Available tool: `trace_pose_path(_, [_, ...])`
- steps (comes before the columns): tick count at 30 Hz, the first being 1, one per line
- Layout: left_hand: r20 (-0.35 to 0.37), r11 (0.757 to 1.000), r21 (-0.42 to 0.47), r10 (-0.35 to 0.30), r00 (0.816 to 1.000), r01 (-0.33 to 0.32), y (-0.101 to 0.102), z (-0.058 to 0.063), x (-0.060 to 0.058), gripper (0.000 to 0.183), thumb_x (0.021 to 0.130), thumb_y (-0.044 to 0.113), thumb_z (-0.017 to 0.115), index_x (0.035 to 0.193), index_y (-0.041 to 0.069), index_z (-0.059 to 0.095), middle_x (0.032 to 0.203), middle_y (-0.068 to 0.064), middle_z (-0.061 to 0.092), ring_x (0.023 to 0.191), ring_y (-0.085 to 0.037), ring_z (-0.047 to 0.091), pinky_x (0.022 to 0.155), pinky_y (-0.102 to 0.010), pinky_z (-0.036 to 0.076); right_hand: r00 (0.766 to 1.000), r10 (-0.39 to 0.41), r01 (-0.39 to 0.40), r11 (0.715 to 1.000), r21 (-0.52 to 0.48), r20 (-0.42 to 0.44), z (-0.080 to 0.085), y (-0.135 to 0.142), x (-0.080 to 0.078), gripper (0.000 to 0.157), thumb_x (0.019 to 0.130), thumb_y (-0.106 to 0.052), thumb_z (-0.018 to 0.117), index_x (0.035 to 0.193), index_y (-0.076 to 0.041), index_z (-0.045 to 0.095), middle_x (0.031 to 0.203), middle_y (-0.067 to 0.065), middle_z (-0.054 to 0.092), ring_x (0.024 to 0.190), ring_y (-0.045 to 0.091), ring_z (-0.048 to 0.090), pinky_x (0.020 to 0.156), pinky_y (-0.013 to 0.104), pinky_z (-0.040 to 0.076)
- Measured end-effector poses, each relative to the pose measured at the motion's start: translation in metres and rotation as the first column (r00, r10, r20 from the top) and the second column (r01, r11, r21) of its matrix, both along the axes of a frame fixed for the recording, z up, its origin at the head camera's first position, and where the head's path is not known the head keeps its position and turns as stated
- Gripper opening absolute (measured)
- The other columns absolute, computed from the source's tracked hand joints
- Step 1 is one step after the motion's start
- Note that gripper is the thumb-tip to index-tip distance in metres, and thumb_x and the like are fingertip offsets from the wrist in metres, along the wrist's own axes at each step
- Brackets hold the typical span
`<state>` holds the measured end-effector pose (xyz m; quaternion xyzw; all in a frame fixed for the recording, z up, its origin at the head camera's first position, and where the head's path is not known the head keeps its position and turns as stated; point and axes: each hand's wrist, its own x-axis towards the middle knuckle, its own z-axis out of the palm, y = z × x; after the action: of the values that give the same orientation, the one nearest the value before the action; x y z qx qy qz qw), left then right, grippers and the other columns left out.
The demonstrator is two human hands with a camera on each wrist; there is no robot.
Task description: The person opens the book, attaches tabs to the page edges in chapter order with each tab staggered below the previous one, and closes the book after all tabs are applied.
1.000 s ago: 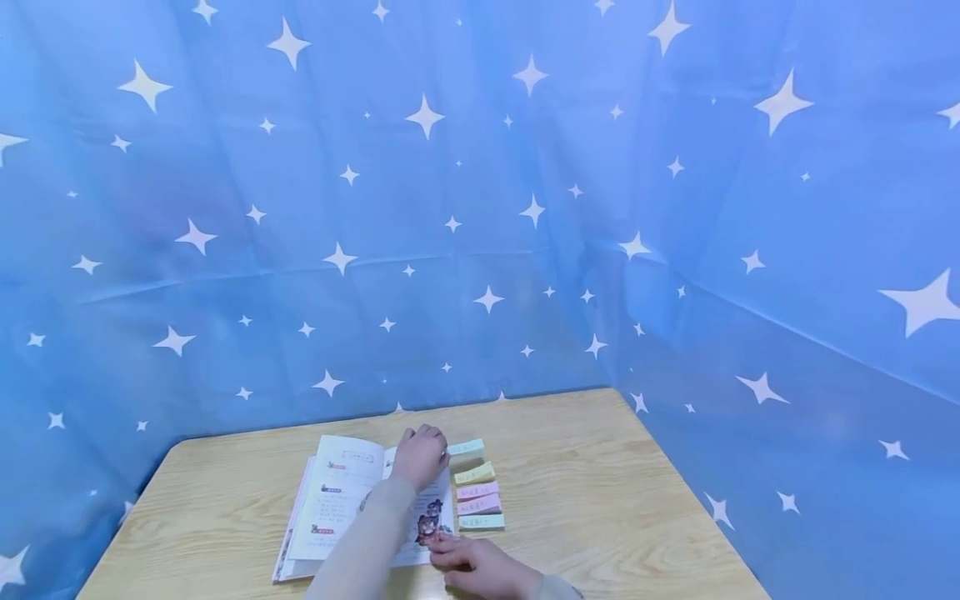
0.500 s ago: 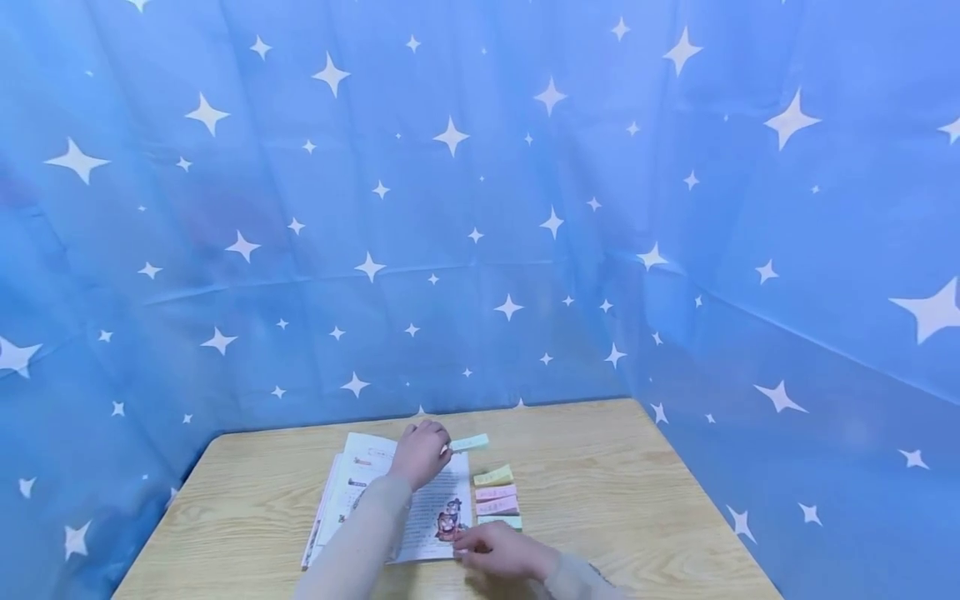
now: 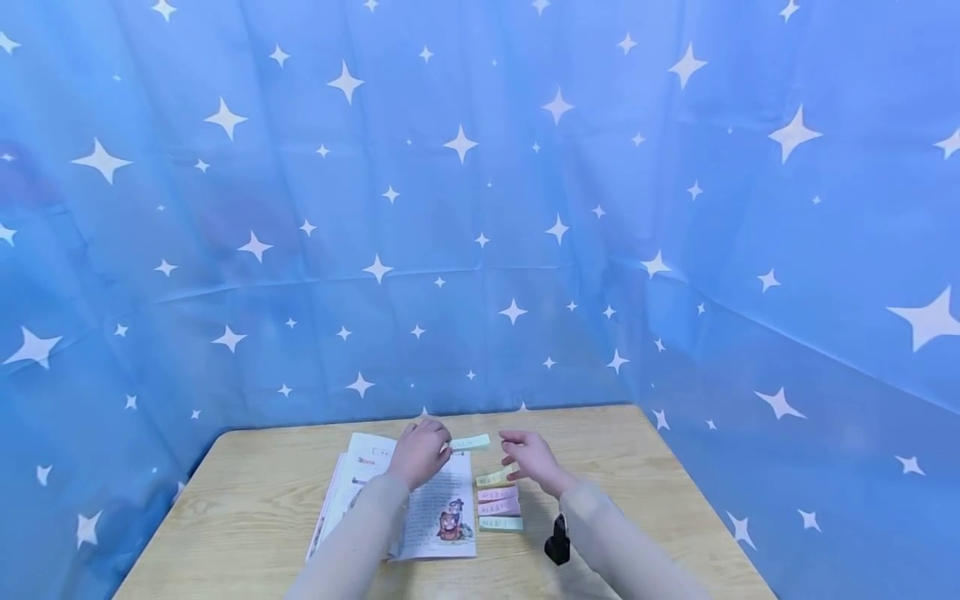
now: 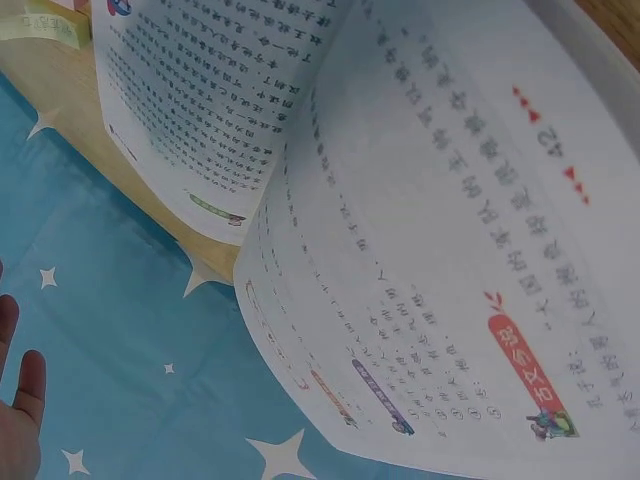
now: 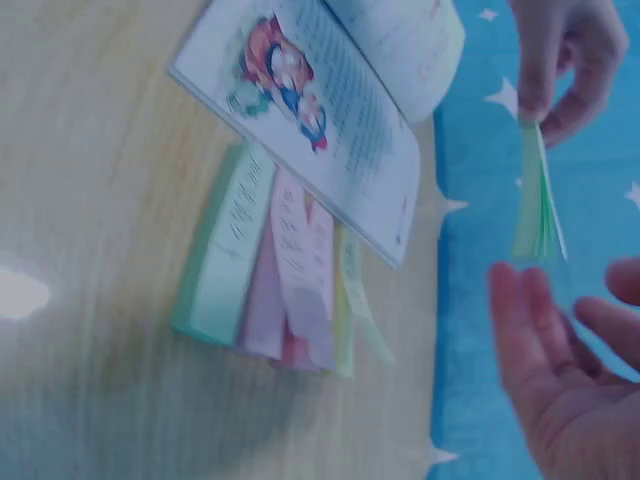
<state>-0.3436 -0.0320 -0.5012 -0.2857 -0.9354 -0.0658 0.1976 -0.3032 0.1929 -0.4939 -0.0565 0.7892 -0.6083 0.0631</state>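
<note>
My left hand (image 3: 422,452) pinches a pale green pad of sticky notes (image 3: 470,442) by its end, over the far right part of an open book (image 3: 438,500). From the right wrist view, the pad (image 5: 533,195) hangs from the fingertips with its strips fanned apart. My right hand (image 3: 534,460) reaches in from the right with its fingers extended, holding nothing; its fingertips (image 5: 503,285) are close to the pad's free end. Printed text fills the book's pages (image 4: 430,200), and one page bears a coloured cartoon (image 3: 452,521).
Along the book's right edge lie more sticky-note pads: a yellow one (image 3: 493,478), pink ones (image 3: 498,500) and a green one (image 3: 501,523), with handwriting on them. A blue star-patterned curtain (image 3: 450,208) stands behind the wooden table (image 3: 637,467).
My left hand lifts the green pad away from the row to the book's far side. The right hand has left the book's near corner and moved up toward that pad, its fingers opening out.
</note>
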Motion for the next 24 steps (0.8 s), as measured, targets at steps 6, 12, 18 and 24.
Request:
trace_pose_path(6, [-0.027,0.999,-0.007,-0.038,0.999,0.037,0.0,0.0,0.001,0.011,0.08,0.026,0.061,0.084,0.017,0.065,0.091,0.004,0.059,0.094,-0.016,0.052,0.084,-0.038,0.04,0.997,0.046,-0.051,0.994,0.094,0.058,-0.001,-0.003,-0.006,0.045,0.089,-0.011,0.047,0.13,0.004,0.037,0.123,0.026,0.042,0.092,0.036,0.053,0.064,0.044,0.051])
trace_pose_path(12, [-0.076,0.999,-0.01,-0.035,0.996,0.034,0.0,0.005,-0.003,0.011,0.08,0.027,0.062,0.085,0.017,0.065,0.091,0.004,0.06,0.094,-0.015,0.052,0.087,-0.038,0.04,0.999,0.042,-0.046,0.992,0.118,0.033,0.004,-0.007,-0.011,0.044,0.087,-0.012,0.05,0.129,0.001,0.041,0.123,0.022,0.045,0.09,0.031,0.054,0.066,0.045,0.051])
trace_pose_path(18, [-0.073,0.999,-0.033,-0.025,0.997,0.023,-0.001,0.008,0.0,0.012,0.08,0.028,0.061,0.085,0.018,0.064,0.092,0.005,0.059,0.094,-0.015,0.052,0.087,-0.037,0.04,0.998,0.055,-0.057,0.986,0.158,0.022,0.009,-0.01,-0.014,0.042,0.087,-0.013,0.049,0.126,0.001,0.044,0.117,0.02,0.05,0.09,0.03,0.054,0.07,0.047,0.049])
trace_pose_path(24, [-0.079,0.999,-0.041,-0.015,0.997,0.012,-0.001,0.007,0.003,0.012,0.081,0.029,0.06,0.086,0.018,0.064,0.093,0.004,0.059,0.096,-0.015,0.052,0.089,-0.037,0.039,0.999,0.033,-0.027,0.982,0.185,-0.034,0.007,-0.011,-0.014,0.036,0.09,-0.016,0.045,0.123,-0.001,0.049,0.112,0.018,0.052,0.089,0.026,0.055,0.069,0.042,0.049])
